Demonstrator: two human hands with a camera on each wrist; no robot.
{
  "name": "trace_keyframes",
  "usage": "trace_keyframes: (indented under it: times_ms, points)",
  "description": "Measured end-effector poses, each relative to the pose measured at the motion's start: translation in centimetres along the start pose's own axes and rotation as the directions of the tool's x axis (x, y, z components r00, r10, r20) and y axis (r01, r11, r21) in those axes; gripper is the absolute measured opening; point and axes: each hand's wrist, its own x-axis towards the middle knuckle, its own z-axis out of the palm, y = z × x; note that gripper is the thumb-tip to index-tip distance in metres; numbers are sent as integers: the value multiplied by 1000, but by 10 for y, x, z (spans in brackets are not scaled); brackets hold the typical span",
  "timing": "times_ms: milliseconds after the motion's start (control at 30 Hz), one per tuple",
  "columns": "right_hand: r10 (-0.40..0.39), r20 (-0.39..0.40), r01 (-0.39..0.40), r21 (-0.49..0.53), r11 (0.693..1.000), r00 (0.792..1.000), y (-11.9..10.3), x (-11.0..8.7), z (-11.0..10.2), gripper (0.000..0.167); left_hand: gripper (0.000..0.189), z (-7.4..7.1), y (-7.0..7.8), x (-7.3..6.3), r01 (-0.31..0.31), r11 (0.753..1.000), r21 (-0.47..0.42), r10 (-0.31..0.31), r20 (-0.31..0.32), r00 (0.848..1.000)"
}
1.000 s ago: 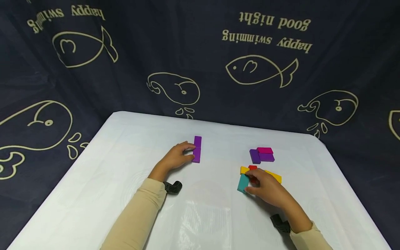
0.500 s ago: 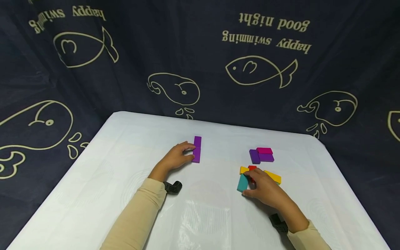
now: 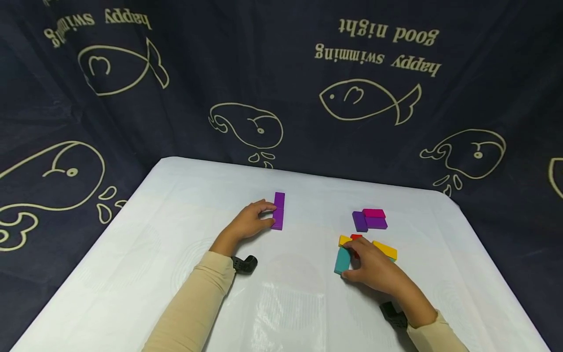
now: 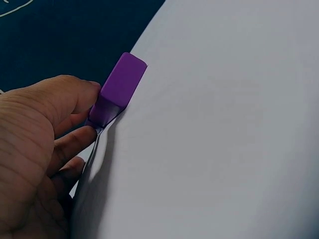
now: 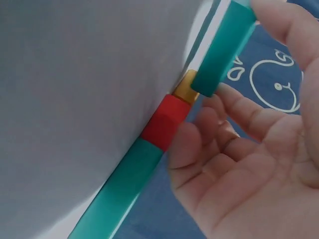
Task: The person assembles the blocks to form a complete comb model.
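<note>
My left hand rests beside two purple blocks laid end to end on the white table. Its thumb and fingertips touch their left side; the left wrist view shows the thumb against a purple block. My right hand pinches a teal block lengthwise, thumb at the near end and fingers at the far end. In the right wrist view, this teal block sits by a small yellow block and a red block. A second teal block lies past the red one.
Behind the right hand, a magenta block, a purple block and a dark violet block lie together. A yellow block shows beyond the right hand's knuckles. A dark cloth with fish drawings hangs behind the white table.
The right thumb has slid to the teal block's near end, and that block has tilted slightly and come back flatter. The left hand and its purple blocks have stayed put.
</note>
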Motion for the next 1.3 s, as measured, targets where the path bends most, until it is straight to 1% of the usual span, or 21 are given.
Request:
trace_keyframes:
  times_ms: [133,233,333,433,600,700,900,1100,1300]
  points:
    - [-62,-29,62,1,998,998,-1,2,-1,56,41,1,0,0,-2,1000,4,2,-2,1000]
    - [-96,-45,96,-1,995,994,-2,4,-1,55,41,1,0,1,-2,1000,1,2,0,1000]
    - [-106,-52,107,8,994,993,-6,7,-1,56,41,1,0,2,-2,1000,-1,2,2,1000]
    - [-126,-52,128,38,991,991,-10,10,-1,55,41,0,0,0,-4,1000,-1,4,2,1000]
    - [-167,-51,172,119,978,985,-21,17,-4,50,41,0,0,-1,-1,1000,7,1,0,1000]
    - [-184,-57,190,144,971,981,-29,22,-4,50,41,0,0,-1,1,1000,2,-1,0,1000]
    - [-199,-67,207,163,965,978,-42,34,0,50,41,1,0,-1,-9,1000,2,9,8,1000]
    - [-222,-67,231,215,949,973,-56,50,7,52,41,0,2,-1,-2,1000,2,2,3,1000]
    - [-245,-60,253,239,938,968,-71,66,12,50,41,-1,3,-1,1,1000,-1,-1,3,1000]
